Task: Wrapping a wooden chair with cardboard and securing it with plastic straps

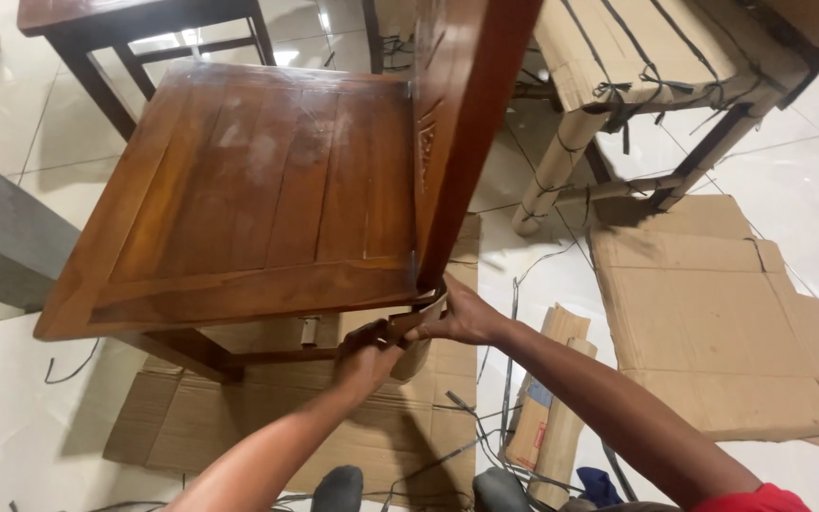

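Note:
A brown wooden chair [258, 180] stands in front of me, its seat seen from above and its backrest [462, 104] rising at the right. My left hand [367, 356] and my right hand [462, 318] meet under the seat's near right corner, at the rear leg. Both grip a piece of cardboard wrap [409, 346] that is bent around that leg. The leg itself is mostly hidden behind the hands and the wrap.
Flattened cardboard [239, 427] lies under the chair, with another sheet [722, 322] at the right. A cardboard-wrapped, strapped chair [637, 85] stands at the back right. Folded cardboard pieces [547, 417] and black straps litter the tiled floor. Another dark chair [135, 28] stands behind.

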